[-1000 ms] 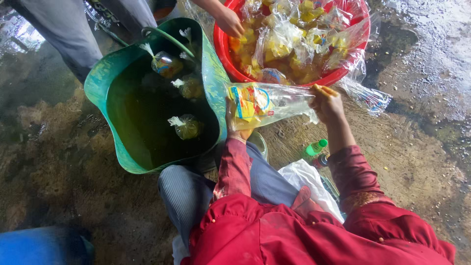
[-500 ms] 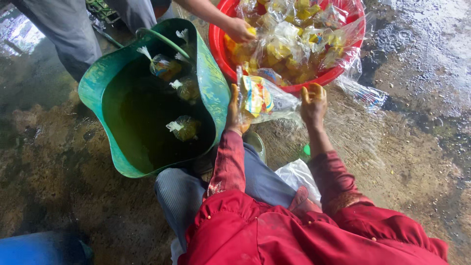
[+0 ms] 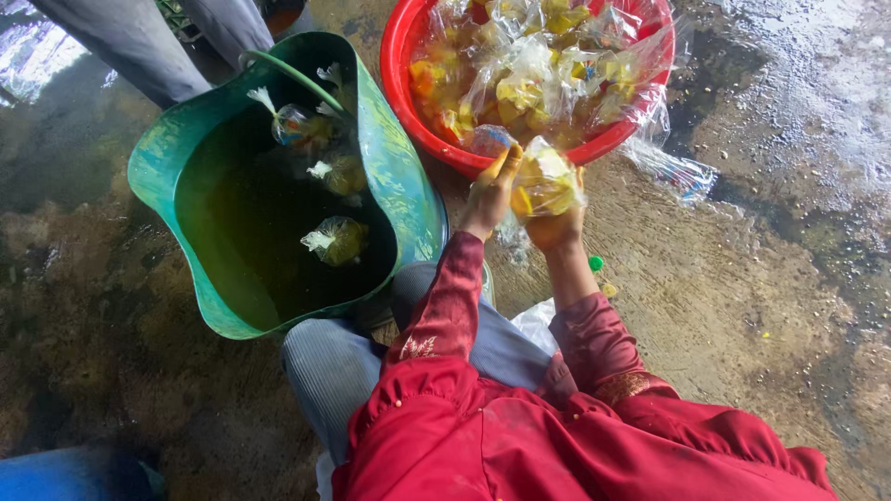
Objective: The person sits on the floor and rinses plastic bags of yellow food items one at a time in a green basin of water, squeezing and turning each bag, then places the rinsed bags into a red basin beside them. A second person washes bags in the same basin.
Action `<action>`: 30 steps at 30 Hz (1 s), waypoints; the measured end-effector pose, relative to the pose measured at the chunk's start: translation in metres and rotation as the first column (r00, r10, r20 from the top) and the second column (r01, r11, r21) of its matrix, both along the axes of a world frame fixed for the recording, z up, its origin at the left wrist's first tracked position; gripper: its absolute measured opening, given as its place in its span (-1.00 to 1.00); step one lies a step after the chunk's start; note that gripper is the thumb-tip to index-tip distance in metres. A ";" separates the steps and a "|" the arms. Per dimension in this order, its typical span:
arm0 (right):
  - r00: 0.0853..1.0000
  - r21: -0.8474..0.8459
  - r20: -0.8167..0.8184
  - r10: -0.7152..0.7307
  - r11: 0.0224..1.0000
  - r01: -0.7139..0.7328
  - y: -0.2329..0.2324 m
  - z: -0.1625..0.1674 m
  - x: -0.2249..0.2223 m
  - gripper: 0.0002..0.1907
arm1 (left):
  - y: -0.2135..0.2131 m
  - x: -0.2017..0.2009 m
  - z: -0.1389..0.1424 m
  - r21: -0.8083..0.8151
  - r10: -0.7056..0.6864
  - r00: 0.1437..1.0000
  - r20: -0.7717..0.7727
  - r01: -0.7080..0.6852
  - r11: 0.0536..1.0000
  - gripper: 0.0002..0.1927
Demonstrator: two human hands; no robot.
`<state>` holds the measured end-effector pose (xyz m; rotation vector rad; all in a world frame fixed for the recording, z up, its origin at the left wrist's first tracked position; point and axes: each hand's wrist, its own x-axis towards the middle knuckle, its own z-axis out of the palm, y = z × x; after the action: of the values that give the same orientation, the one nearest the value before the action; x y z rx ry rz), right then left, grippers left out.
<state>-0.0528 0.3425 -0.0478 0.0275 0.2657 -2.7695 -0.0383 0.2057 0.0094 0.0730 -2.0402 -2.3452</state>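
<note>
Fingers of both hands apparently gripping a clear bag (image 3: 545,181), wet muddy concrete floor (image 3: 742,306)

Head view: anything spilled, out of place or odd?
Yes. A clear plastic bag lies on the wet floor just outside the red basin, apart from the bags piled inside. Both hands, left and right, hold a filled bag.

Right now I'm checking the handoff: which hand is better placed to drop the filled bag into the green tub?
Probably the left hand: it touches the filled bag and is nearer the green tub. The right hand cradles the bag from the far side.
</note>
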 end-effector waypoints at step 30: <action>0.844 0.296 -0.336 0.418 0.898 -0.327 -0.104 0.109 -0.018 -0.13 | -0.192 0.118 0.209 -0.331 0.214 0.752 -0.623 -0.502 0.799 -0.80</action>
<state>-0.0705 0.2381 0.0613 -0.4790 0.6211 -2.3145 0.0794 0.0142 0.2183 -0.1859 -1.9829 -1.3457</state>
